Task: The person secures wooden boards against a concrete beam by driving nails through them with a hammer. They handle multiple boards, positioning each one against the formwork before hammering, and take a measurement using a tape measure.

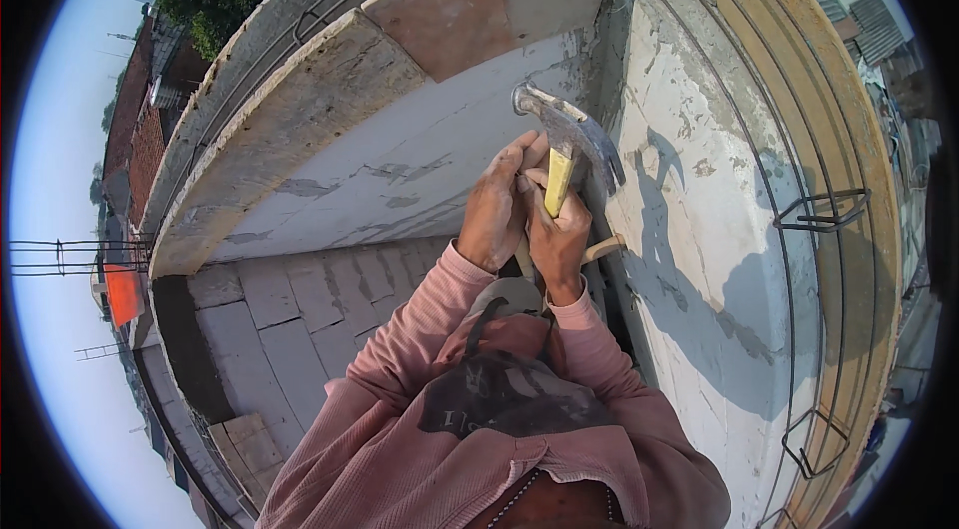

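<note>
A claw hammer (pixel 571 124) with a yellow handle is upright in front of my chest, its metal head above my hands. My right hand (pixel 559 241) is closed round the handle, just under the head. Beside it, my left hand (pixel 491 209) is raised with its fingers bent together and their tips close against the right hand. Whatever the left fingers hold, if anything, is hidden. A short piece of wood (pixel 604 248) sticks out beside my right wrist.
Formwork boards (pixel 300 119) run along the far left, over a white block wall (pixel 380 179). A plastered wall (pixel 699 219) with shadows on it stands close on my right. Bent steel rebar (pixel 824 209) lines the brown board (pixel 859 259) beyond it.
</note>
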`<state>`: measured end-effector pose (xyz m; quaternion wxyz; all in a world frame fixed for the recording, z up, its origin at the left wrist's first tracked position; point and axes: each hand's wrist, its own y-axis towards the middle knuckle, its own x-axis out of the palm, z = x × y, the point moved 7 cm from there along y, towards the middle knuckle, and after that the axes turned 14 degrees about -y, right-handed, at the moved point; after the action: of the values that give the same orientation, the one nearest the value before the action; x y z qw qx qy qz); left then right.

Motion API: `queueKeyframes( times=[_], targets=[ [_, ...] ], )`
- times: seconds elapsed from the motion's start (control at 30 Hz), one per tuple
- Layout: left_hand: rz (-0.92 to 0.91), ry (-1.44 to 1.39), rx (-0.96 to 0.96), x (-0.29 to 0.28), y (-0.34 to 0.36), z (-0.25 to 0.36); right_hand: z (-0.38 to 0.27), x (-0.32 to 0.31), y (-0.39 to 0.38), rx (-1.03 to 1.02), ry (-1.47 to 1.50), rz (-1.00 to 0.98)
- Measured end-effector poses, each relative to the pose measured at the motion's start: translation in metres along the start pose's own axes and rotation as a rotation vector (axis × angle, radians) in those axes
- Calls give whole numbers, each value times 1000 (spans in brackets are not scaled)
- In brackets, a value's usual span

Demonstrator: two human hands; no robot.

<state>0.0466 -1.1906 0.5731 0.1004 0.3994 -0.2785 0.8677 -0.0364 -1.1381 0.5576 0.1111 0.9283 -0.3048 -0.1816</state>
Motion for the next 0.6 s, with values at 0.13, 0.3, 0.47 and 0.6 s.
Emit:
queueKeyframes(
  times=[0.13,0.3,0.47,0.6],
  targets=[
    [-23,-2,35,1,1,4,-10,4,18,122,65,105],
    [-58,49,-69,-8,18,20,-11,12,34,199,123,79],
    [115,265,219,-3,26,57,20,7,36,373,120,40],
    [-237,1337,1105,77,-9,103,47,19,31,732,700,-55]
  ],
)
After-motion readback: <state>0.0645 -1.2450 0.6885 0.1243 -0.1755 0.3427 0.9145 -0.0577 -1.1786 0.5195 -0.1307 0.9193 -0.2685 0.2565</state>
